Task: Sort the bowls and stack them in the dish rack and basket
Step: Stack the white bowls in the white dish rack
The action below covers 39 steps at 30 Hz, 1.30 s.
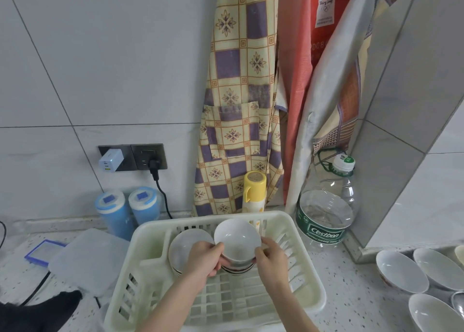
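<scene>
A white plastic dish rack (311, 276) stands on the counter in front of me. Inside it a small white bowl (237, 239) tops a short stack of bowls (236, 269). My left hand (204, 259) grips the top bowl's left side and my right hand (270, 257) grips its right side. A wider, shallow white bowl (185, 244) leans in the rack just left of the stack. Several more white bowls (401, 271) lie loose on the counter at the far right.
Behind the rack stand a yellow-capped flask (254, 188), a large Cestbon water bottle (326, 211) and two blue-lidded canisters (115, 211). A translucent lid (88, 259) and black cable lie left. Aprons hang on the tiled wall.
</scene>
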### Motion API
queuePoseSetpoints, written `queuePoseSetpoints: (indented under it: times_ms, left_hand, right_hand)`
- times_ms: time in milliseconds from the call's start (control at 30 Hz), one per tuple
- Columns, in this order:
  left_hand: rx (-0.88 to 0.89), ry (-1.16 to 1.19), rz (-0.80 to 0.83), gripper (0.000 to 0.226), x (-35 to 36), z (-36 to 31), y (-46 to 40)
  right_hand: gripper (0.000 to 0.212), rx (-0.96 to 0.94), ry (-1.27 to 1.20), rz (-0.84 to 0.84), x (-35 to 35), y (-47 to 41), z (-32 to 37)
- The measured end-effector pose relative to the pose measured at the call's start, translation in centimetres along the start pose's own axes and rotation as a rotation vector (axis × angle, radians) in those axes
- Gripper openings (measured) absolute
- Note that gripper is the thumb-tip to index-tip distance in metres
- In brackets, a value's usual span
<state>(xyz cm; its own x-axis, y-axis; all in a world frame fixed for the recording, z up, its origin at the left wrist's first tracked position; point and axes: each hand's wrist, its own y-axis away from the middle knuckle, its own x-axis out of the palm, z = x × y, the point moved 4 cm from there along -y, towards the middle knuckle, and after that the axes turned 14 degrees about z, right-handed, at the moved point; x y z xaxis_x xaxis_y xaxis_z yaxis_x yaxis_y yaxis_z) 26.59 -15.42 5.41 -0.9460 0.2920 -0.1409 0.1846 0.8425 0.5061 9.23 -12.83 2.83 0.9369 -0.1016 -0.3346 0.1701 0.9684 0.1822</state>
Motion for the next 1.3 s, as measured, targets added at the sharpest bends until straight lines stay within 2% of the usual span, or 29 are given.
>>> queuePoseSetpoints:
  times_ms: [133, 300, 500, 700, 867, 1033, 1200, 1300]
  left_hand:
    - [0.025, -0.04, 0.01, 0.013, 0.5, 0.3, -0.6]
    - [0.025, -0.061, 0.0, 0.04, 0.2, 0.7, -1.2]
    - [0.032, -0.114, 0.054, 0.026, 0.2, 0.8, -1.0]
    - [0.049, -0.156, 0.034, 0.027, 0.4, 0.9, -0.6]
    - [0.04, -0.115, 0.033, 0.03, 0.7, 0.8, 0.5]
    - [0.041, -0.066, 0.01, 0.02, 0.7, 1.1, 2.2]
    - [0.093, 0.006, 0.031, 0.026, 1.6, 1.7, 4.1]
    - [0.158, 0.068, 0.081, 0.015, 3.5, 1.9, 5.7]
  right_hand:
    - [0.03, 0.033, 0.033, -0.025, -0.3, -0.1, -0.1]
    - [0.031, 0.044, 0.088, -0.005, 0.0, -0.4, -0.4]
    - [0.033, 0.064, 0.142, 0.023, 0.4, -0.7, -0.6]
    - [0.035, 0.075, 0.149, 0.039, 0.4, -0.7, -0.8]
    - [0.039, 0.07, 0.162, 0.059, 0.4, -0.5, -0.8]
    - [0.046, 0.063, 0.074, 0.043, -0.4, 0.6, -0.3]
    - [0.037, 0.003, 0.027, 0.024, -2.3, 2.7, 0.0]
    - [0.033, -0.031, -0.003, 0.013, -4.4, 4.3, -0.3]
